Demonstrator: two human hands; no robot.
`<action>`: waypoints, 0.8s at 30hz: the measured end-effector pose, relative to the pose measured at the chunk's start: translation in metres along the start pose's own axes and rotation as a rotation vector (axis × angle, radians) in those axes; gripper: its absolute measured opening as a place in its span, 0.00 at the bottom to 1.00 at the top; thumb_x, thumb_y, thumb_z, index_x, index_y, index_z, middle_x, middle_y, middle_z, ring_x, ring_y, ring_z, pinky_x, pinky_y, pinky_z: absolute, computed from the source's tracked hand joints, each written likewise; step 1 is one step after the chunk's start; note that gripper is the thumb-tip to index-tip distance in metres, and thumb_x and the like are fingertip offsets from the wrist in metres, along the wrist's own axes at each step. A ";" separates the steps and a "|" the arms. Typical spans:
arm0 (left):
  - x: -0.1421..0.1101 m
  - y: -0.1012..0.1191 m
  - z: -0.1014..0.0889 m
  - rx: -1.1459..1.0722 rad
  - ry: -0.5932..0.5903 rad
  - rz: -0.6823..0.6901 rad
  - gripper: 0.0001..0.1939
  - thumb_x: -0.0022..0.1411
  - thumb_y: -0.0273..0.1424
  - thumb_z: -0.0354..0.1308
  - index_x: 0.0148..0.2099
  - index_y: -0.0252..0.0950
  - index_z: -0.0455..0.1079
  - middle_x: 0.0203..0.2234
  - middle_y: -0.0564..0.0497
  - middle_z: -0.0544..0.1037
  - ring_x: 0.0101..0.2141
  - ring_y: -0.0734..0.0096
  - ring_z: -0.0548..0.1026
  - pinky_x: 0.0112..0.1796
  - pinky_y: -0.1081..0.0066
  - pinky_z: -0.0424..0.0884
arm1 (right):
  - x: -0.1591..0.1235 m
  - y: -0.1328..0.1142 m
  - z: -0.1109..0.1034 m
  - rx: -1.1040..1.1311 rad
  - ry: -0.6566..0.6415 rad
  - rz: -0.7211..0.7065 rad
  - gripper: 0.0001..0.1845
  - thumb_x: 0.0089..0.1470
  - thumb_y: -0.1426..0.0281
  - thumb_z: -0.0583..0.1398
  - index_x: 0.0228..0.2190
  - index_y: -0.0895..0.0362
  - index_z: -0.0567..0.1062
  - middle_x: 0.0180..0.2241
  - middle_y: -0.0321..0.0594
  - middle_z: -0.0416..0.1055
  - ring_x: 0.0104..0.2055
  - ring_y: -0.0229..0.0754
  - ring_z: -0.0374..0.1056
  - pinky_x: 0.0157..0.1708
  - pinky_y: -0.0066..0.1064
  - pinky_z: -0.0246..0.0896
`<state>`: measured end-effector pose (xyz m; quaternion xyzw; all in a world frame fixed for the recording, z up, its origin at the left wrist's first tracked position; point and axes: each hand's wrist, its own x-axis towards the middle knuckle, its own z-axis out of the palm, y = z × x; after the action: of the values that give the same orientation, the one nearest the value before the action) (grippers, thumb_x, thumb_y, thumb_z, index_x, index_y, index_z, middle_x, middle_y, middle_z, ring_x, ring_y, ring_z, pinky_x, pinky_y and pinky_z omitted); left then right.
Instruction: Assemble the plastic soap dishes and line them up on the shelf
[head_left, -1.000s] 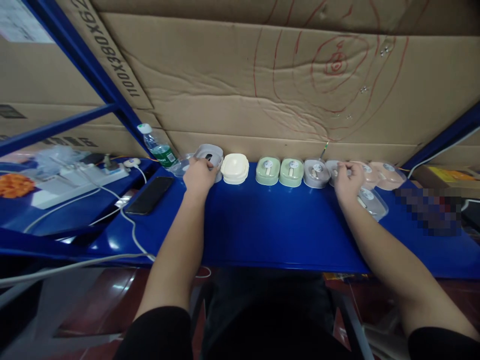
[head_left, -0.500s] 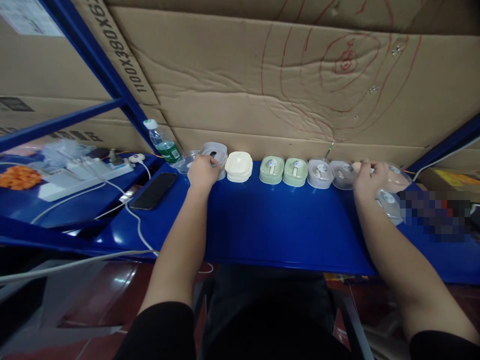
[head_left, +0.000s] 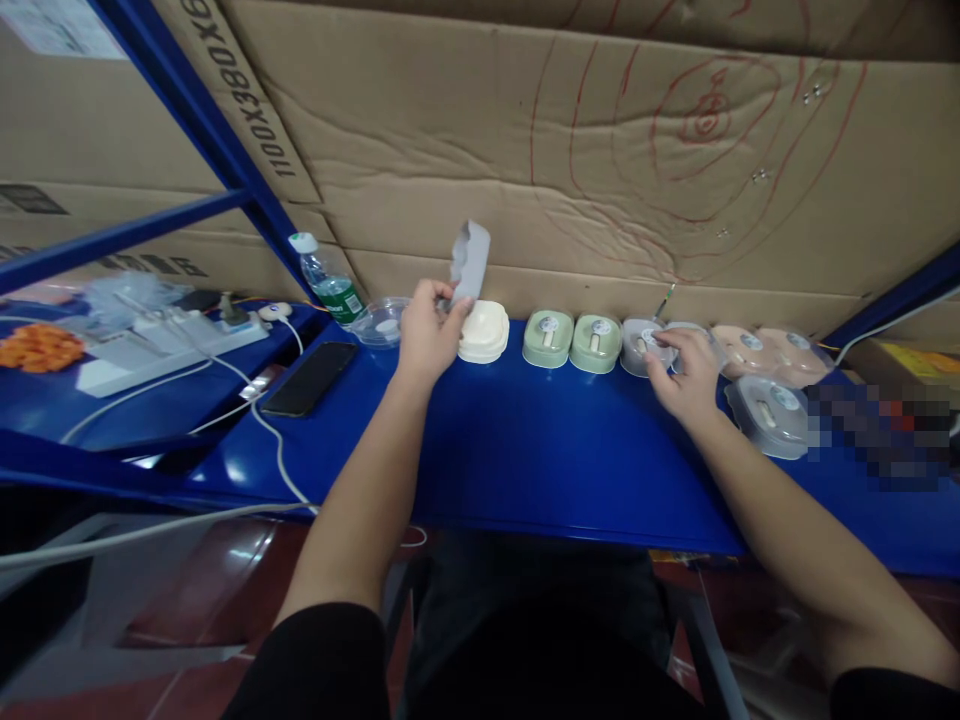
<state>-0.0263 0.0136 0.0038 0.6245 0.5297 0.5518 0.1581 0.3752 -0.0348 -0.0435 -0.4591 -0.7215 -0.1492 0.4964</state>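
Observation:
In my left hand (head_left: 430, 338), thumb and fingers pinch a grey plastic container (head_left: 471, 265), tipped up on its side. Just below it stands a cream container (head_left: 484, 335). My right hand (head_left: 688, 372) has its fingers apart above two grey boxes with clear lids; the left one, a grey lidded box (head_left: 636, 352), is by its fingertips, and whether they touch is unclear. The other is partly hidden behind the hand. Left of these are a green lidded box (head_left: 547, 345) and a second green box (head_left: 595, 350). A clear plastic lid (head_left: 381, 325) lies left of my left hand.
Peach lidded boxes (head_left: 742, 360) sit at the right, with a larger grey lidded box (head_left: 771, 420) in front. At the left are a water bottle (head_left: 337, 295), a black phone (head_left: 311, 380), a power strip (head_left: 180, 355) and white cables. A cardboard wall (head_left: 420, 150) stands behind.
My left hand has lifted the grey container, tilted it and moved it right, beside the cream one. My right hand has moved left from the peach boxes to the grey boxes.

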 end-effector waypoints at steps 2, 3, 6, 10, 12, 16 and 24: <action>-0.009 0.012 0.008 -0.179 -0.208 -0.053 0.11 0.69 0.33 0.63 0.42 0.42 0.60 0.27 0.57 0.76 0.19 0.76 0.70 0.24 0.74 0.66 | -0.003 -0.007 0.002 0.058 -0.058 -0.030 0.27 0.62 0.55 0.66 0.59 0.50 0.74 0.50 0.50 0.79 0.46 0.57 0.77 0.50 0.57 0.75; -0.013 0.019 0.011 -0.259 -0.346 -0.080 0.11 0.70 0.33 0.62 0.42 0.42 0.60 0.24 0.59 0.73 0.18 0.77 0.69 0.23 0.75 0.64 | -0.004 -0.011 0.003 0.101 -0.100 -0.036 0.34 0.62 0.54 0.67 0.65 0.50 0.69 0.55 0.52 0.77 0.45 0.56 0.78 0.48 0.57 0.76; -0.029 0.032 0.022 -0.426 -0.739 -0.165 0.10 0.73 0.36 0.60 0.42 0.41 0.61 0.20 0.60 0.68 0.17 0.78 0.68 0.22 0.77 0.62 | -0.008 -0.020 0.005 0.202 -0.274 -0.033 0.55 0.59 0.47 0.69 0.76 0.47 0.52 0.69 0.58 0.65 0.54 0.62 0.77 0.46 0.55 0.80; -0.044 0.034 0.040 -0.515 -0.913 -0.284 0.12 0.75 0.39 0.59 0.41 0.39 0.64 0.21 0.60 0.66 0.17 0.81 0.64 0.21 0.77 0.59 | -0.011 -0.031 0.005 0.209 -0.502 -0.105 0.63 0.52 0.39 0.71 0.76 0.49 0.54 0.71 0.56 0.64 0.70 0.71 0.65 0.62 0.64 0.71; -0.047 0.030 0.050 -0.506 -0.914 -0.351 0.11 0.76 0.39 0.59 0.42 0.39 0.65 0.22 0.59 0.66 0.17 0.81 0.63 0.20 0.77 0.58 | -0.012 -0.035 0.005 0.220 -0.547 -0.112 0.55 0.55 0.39 0.69 0.74 0.49 0.61 0.68 0.53 0.70 0.68 0.68 0.68 0.65 0.64 0.69; -0.049 0.023 0.061 -0.276 -0.930 -0.397 0.08 0.77 0.37 0.56 0.48 0.39 0.69 0.24 0.56 0.70 0.17 0.77 0.65 0.21 0.74 0.58 | -0.015 -0.038 0.011 0.217 -0.607 -0.046 0.29 0.69 0.49 0.61 0.64 0.49 0.76 0.59 0.48 0.80 0.58 0.58 0.79 0.59 0.54 0.75; -0.034 0.019 0.038 0.447 -0.409 0.043 0.13 0.72 0.39 0.63 0.54 0.40 0.77 0.47 0.46 0.85 0.50 0.56 0.80 0.50 0.62 0.74 | -0.015 -0.034 0.018 0.124 -0.715 0.077 0.23 0.68 0.54 0.61 0.54 0.54 0.83 0.53 0.49 0.83 0.46 0.56 0.82 0.46 0.49 0.78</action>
<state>0.0216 -0.0078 -0.0119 0.7529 0.5819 0.2877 0.1086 0.3386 -0.0489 -0.0568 -0.4781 -0.8393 0.0839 0.2448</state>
